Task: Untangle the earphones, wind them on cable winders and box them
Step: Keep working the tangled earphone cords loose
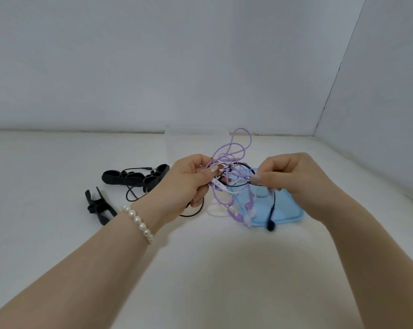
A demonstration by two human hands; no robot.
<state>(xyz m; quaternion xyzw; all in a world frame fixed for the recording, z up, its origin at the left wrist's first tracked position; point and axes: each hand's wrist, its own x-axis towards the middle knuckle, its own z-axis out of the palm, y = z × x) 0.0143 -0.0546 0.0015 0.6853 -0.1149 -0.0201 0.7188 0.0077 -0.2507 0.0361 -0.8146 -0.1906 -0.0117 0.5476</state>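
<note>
Between both hands (pixel 188 179), tangled earphones (pixel 234 172).

White table (pixel 58 233): winders (pixel 135 178), box (pixel 287 211).

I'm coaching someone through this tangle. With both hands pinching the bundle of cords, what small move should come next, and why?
Probably draw the right hand gently away from the left hand to loosen the knot. Purple cable loops still cross the black cable and a white one between the hands, so no earphone is free yet, and the black winders lie unused on the table.
</note>
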